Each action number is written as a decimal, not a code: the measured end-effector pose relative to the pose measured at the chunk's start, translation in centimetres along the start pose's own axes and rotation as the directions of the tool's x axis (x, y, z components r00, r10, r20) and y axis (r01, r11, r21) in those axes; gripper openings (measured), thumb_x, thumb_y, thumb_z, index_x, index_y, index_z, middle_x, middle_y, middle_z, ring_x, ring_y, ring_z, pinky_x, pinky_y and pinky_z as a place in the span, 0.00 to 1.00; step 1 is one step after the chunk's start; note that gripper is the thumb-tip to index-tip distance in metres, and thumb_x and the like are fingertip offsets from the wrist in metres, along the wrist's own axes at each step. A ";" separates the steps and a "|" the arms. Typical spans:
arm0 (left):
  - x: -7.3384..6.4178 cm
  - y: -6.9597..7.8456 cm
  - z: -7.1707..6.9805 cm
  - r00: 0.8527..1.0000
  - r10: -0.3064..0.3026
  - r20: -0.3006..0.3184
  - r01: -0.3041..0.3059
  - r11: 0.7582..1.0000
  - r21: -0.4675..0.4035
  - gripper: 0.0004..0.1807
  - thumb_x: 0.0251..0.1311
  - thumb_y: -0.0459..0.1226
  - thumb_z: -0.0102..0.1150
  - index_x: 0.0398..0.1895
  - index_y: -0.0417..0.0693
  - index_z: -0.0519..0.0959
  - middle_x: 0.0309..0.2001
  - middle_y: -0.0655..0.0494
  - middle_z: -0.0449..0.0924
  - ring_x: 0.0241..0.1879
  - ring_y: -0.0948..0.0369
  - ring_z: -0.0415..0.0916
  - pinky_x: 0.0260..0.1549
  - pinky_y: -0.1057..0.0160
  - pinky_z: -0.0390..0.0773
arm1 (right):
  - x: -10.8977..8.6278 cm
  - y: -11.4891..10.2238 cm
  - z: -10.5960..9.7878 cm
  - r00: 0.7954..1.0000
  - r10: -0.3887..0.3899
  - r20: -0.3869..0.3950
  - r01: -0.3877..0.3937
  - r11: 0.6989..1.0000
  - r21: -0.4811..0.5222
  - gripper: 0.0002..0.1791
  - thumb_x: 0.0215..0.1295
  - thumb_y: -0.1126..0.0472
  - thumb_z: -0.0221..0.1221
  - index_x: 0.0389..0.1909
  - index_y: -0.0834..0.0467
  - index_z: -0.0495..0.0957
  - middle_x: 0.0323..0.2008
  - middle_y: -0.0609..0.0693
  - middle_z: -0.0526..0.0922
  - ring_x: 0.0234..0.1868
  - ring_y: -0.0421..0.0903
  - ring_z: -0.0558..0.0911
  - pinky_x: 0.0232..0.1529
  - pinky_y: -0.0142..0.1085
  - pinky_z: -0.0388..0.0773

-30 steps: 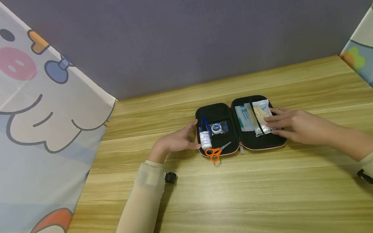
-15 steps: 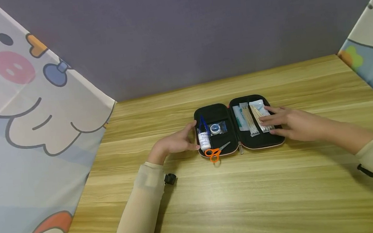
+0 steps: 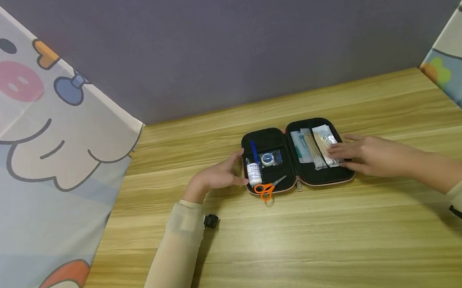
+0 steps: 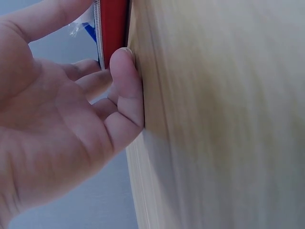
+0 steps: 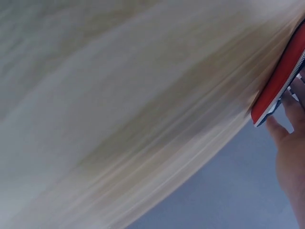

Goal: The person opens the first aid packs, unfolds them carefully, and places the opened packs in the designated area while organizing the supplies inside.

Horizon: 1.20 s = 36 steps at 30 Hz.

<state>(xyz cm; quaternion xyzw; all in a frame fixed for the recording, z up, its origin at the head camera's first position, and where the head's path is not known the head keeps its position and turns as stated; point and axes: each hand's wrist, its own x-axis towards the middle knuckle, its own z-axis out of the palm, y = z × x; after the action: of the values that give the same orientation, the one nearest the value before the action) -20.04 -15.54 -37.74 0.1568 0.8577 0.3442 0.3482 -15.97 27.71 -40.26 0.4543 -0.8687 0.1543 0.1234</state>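
A black-lined zip case (image 3: 267, 136) lies open flat on the table, its outside red (image 4: 114, 28) in the left wrist view. My left hand (image 3: 217, 174) holds its left rim between thumb and fingers. In the left half are a white bottle (image 3: 254, 174), blue tweezers (image 3: 254, 150), a round item in a clear packet (image 3: 268, 159) and orange-handled scissors (image 3: 264, 188). The right half holds a flat white-and-green packet (image 3: 302, 147) and two packets of cotton swabs (image 3: 313, 149). Fingers of my right hand (image 3: 372, 155) rest on the rightmost swab packet (image 3: 323, 139), partly covering it.
The wooden table (image 3: 264, 250) stretches around the case, with a grey wall (image 3: 248, 47) behind. Cartoon-printed sheets (image 3: 26, 178) stand at the left and right sides. The scissors' handles overhang the case's front edge, near the zip pull (image 3: 299, 184).
The swab packets, overlapping a second ago, now lie side by side with a dark line between them. The blue tweezers, earlier V-shaped, look like one narrow strip. My left hand stays put.
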 end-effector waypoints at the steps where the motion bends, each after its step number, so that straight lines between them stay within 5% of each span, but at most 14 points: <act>1: 0.0 0.0 0.0 1.000 0.000 0.001 0.000 1.000 -0.001 0.60 0.70 0.46 0.69 0.89 0.66 0.33 0.89 0.55 0.32 0.86 0.47 0.43 0.82 0.41 0.56 | 0.0 0.0 0.0 1.000 0.005 0.001 -0.005 1.000 0.013 0.27 0.51 0.69 0.78 0.56 0.59 0.89 0.57 0.58 0.90 0.57 0.60 0.89 0.77 0.15 0.36; 5: 0.0 0.0 0.0 1.000 -0.001 0.004 0.001 1.000 0.009 0.60 0.70 0.46 0.69 0.89 0.65 0.33 0.89 0.55 0.32 0.87 0.47 0.41 0.83 0.41 0.53 | 0.4 -0.3 0.0 0.997 0.079 0.019 -0.080 0.995 0.051 0.26 0.56 0.66 0.77 0.59 0.55 0.88 0.61 0.57 0.88 0.62 0.61 0.86 0.79 0.33 0.66; 8: -0.1 0.1 -0.1 1.000 -0.003 0.007 0.003 1.000 0.016 0.60 0.70 0.47 0.69 0.89 0.65 0.33 0.89 0.56 0.31 0.87 0.48 0.41 0.83 0.41 0.53 | 0.9 -0.7 0.0 0.989 0.147 0.029 -0.149 0.987 0.066 0.23 0.61 0.65 0.75 0.58 0.55 0.88 0.62 0.58 0.87 0.62 0.64 0.86 0.63 0.56 0.81; 11: -0.1 0.0 -0.1 1.000 0.002 0.009 -0.002 1.000 0.012 0.60 0.69 0.46 0.69 0.89 0.64 0.33 0.89 0.56 0.31 0.87 0.47 0.43 0.83 0.42 0.53 | 1.5 -1.1 0.1 0.973 0.228 0.047 -0.231 0.970 0.078 0.20 0.65 0.63 0.73 0.57 0.57 0.88 0.64 0.60 0.86 0.62 0.65 0.85 0.56 0.62 0.83; 17: -0.1 0.0 -0.1 1.000 0.007 0.010 -0.008 1.000 0.005 0.60 0.69 0.45 0.69 0.89 0.63 0.33 0.89 0.56 0.31 0.87 0.47 0.43 0.83 0.42 0.54 | 2.4 -1.3 0.4 0.931 0.348 0.108 -0.355 0.933 0.054 0.22 0.70 0.57 0.71 0.59 0.63 0.85 0.65 0.64 0.83 0.63 0.66 0.84 0.60 0.60 0.82; 25: 0.1 0.0 -0.1 1.000 0.019 0.007 -0.019 1.000 0.018 0.60 0.69 0.47 0.69 0.89 0.63 0.33 0.89 0.56 0.31 0.87 0.47 0.42 0.83 0.42 0.54 | 3.0 -1.2 0.4 0.929 0.357 0.095 -0.359 0.933 0.009 0.21 0.69 0.56 0.72 0.56 0.64 0.87 0.61 0.64 0.86 0.58 0.65 0.87 0.57 0.60 0.84; 36: 0.1 0.1 -0.1 1.000 0.013 0.007 -0.013 1.000 0.018 0.60 0.69 0.47 0.69 0.89 0.63 0.34 0.89 0.54 0.32 0.86 0.46 0.46 0.83 0.41 0.56 | 2.9 0.0 -0.2 0.937 0.309 0.164 -0.321 0.945 0.055 0.26 0.68 0.55 0.72 0.64 0.59 0.84 0.63 0.60 0.86 0.64 0.64 0.84 0.61 0.63 0.81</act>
<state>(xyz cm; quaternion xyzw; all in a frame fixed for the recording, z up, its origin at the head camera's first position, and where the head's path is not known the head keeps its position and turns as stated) -20.13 -15.46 -37.63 0.1667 0.8586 0.3380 0.3475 -17.55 25.59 -39.07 0.3244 -0.9301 0.1719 0.0115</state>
